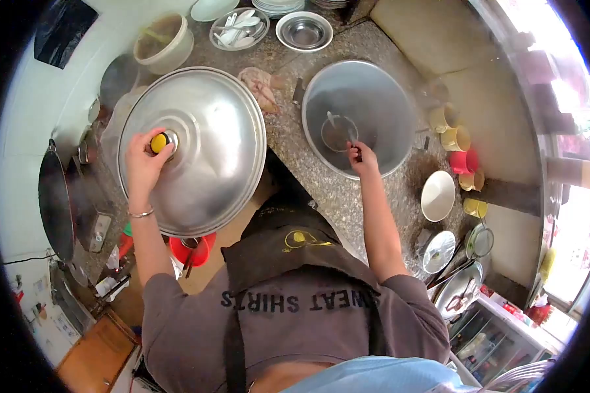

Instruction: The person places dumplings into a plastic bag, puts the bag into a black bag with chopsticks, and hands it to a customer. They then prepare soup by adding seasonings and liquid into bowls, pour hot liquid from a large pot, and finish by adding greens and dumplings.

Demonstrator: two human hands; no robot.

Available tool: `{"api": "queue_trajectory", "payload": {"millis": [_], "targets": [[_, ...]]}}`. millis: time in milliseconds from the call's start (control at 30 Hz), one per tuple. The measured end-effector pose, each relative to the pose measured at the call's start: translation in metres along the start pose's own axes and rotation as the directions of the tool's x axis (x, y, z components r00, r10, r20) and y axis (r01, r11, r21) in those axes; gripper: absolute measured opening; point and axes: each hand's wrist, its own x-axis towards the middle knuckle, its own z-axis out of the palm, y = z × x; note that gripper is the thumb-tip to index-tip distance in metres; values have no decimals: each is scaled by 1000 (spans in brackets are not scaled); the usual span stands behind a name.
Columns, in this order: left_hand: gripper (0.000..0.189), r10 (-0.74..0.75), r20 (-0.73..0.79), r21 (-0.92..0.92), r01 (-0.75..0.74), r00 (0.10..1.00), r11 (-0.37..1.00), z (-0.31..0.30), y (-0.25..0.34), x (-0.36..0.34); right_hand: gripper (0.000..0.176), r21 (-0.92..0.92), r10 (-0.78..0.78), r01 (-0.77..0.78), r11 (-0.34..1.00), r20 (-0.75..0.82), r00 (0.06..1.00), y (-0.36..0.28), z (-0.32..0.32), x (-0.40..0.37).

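My left hand [144, 160] grips the yellow knob [159, 141] of a big domed metal lid [200, 147], holding it over the left side of the stone counter. My right hand [362, 157] is closed on the handle of a small round strainer [338, 132], which rests inside a large metal basin [359, 116] on the counter. What lies under the lid is hidden.
Behind stand a cream bucket [164, 42], a bowl of white spoons [238, 29] and a steel bowl [303, 31]. Raw chicken [260, 87] lies between lid and basin. Coloured cups [457, 154], a white bowl [437, 195] and ladles crowd the right. A dark wok [54, 203] sits far left.
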Motion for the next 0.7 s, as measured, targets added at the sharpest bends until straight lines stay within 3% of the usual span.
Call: {"api": "queue_trajectory", "payload": {"millis": [67,133,167,233,333,433,633,700], "targets": [[31,25,11,1,-25,1000,1000,1,5,2,9,7,15,-15,1000,6,1000,-6,-5,-16],[31,33,22,-15,-33,999,999,4,10,3,11,-256,-81,76,964,-9,997,-13,-12,-28],[31,43,28,-21,-43,999,999,6,11,4,11,-249,-89,83,965,-16,996,-14,-14,-33],[31,29,39,-107,-25,999,994,13,12,8,15,-510,-291,234,828,-34,956,-17,-14,-37],[31,28,60,-176,-17,998,984,19,15,10,12,-647,-347,261,716,-6,938,-19,-27,-20],[30,50,78,-181,-35,996,983,23,14,12,4,-645,-453,307,700,-68,889,-14,-29,-14],[31,61,80,-205,-44,995,978,27,14,12,8,-555,-475,305,774,-191,859,6,-38,9],[31,73,80,-183,-57,994,981,26,9,10,9,-513,-453,315,799,-167,876,8,-33,15]]}}
